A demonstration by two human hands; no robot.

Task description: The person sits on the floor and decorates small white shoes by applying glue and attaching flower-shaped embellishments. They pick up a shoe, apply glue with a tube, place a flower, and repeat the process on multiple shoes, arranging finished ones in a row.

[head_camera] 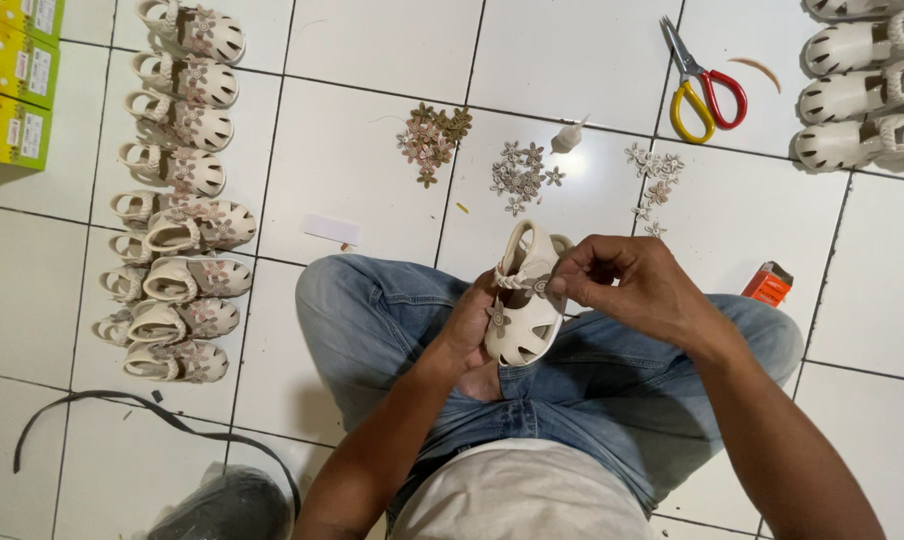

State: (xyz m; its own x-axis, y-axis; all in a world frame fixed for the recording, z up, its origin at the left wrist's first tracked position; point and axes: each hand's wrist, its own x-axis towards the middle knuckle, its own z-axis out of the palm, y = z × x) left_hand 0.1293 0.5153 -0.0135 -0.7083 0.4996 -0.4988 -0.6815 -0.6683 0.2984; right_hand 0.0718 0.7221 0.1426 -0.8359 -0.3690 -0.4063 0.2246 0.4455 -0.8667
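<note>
Presently, a white tiled floor (372,150) carries a column of finished cream sandals (177,200) at far left. Over the lap, the left hand (469,325) grips a cream child's sandal (522,300) from beneath; the right hand (637,285) pinches a small flower trim (542,285) against its strap. Loose flower pieces (522,175) lie beyond.

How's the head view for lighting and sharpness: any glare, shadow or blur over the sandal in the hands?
Head view: even, soft light, no harsh glare on the white floor tiles; the sandal and both the left hand and right hand look sharp; only faint shadows beside the sandal row; straight tile lines bow slightly near the edges.
</note>
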